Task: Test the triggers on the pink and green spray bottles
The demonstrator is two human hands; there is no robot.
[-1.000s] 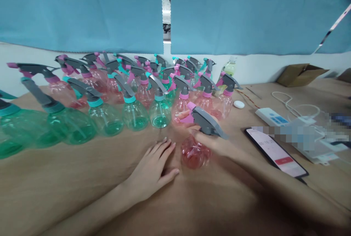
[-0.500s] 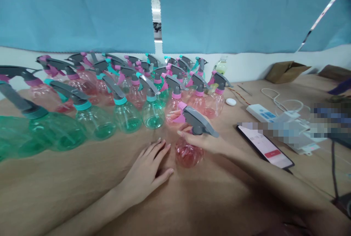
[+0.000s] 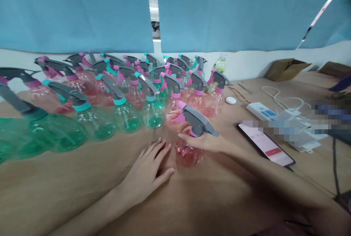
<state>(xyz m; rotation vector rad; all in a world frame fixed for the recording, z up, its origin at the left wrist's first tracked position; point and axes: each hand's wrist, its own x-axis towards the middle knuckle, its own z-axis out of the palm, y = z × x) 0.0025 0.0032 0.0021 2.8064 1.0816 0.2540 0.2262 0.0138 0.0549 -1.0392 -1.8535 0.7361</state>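
Head view showed me the right hand (image 3: 205, 143) reaching in from the right, its grip wrapped around the neck of a pink spray bottle (image 3: 189, 156); the left hand (image 3: 149, 170) lay flat, fingers loosely spread, on the desk (image 3: 82, 186). Translucent and round, the bottle stood just beside it, grey trigger head (image 3: 197, 121) above the grip, body below.

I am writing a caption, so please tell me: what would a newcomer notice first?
Probably the crowd of green and pink spray bottles across the table, left to centre. Nearer, the right hand holds a pink bottle, and the left hand rests beside it. Blue cloth fills the top.
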